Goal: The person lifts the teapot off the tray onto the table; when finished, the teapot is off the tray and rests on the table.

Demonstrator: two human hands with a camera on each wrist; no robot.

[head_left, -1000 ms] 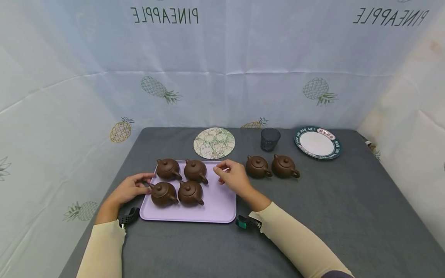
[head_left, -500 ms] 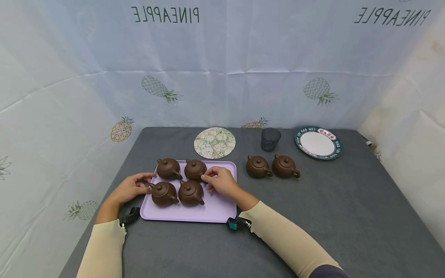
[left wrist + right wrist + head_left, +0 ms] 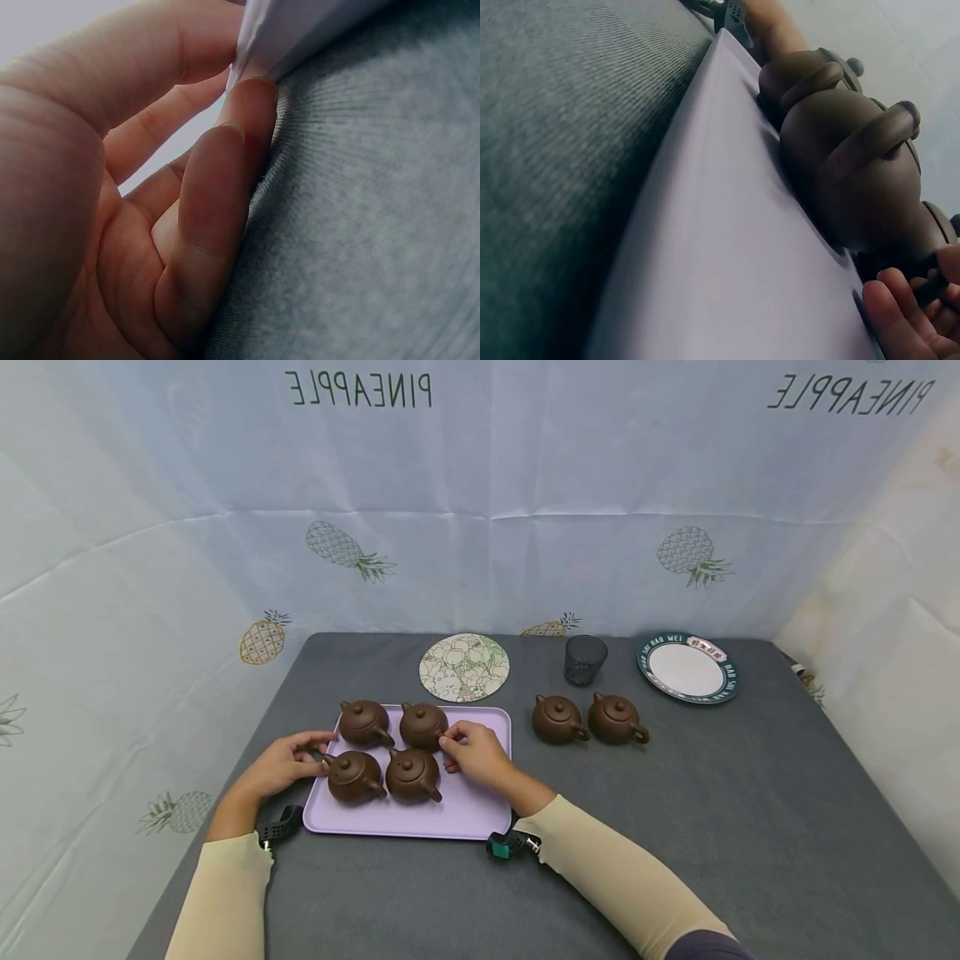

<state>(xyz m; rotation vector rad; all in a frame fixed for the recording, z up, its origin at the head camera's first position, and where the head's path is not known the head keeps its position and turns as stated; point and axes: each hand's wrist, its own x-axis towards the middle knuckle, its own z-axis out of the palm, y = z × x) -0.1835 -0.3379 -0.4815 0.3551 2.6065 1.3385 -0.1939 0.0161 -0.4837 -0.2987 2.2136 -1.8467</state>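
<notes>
On a lilac tray (image 3: pixel 472 814) stand several small brown teapots, in two rows. My right hand (image 3: pixel 480 753) pinches the handle of the back right teapot (image 3: pixel 422 725) on the tray; the right wrist view shows fingertips (image 3: pixel 889 296) at that dark handle. At the tray's left side, my left hand (image 3: pixel 279 767) grips the rim, next to the front left teapot (image 3: pixel 352 777). In the left wrist view the thumb and fingers meet the tray edge (image 3: pixel 259 37). The back left teapot (image 3: pixel 363 723) and front right teapot (image 3: pixel 412 775) stand untouched.
Right of the tray, two more brown teapots stand on the grey tablecloth: one nearer (image 3: pixel 557 720) and one farther right (image 3: pixel 617 720). Behind are a round patterned mat (image 3: pixel 464 668), a dark glass cup (image 3: pixel 584 660) and a green-rimmed plate (image 3: pixel 686 668). A pineapple-print curtain encloses the table.
My right hand has moved left from the tray's right part and taken hold of the back right teapot's handle. The left hand has stayed at the tray's rim.
</notes>
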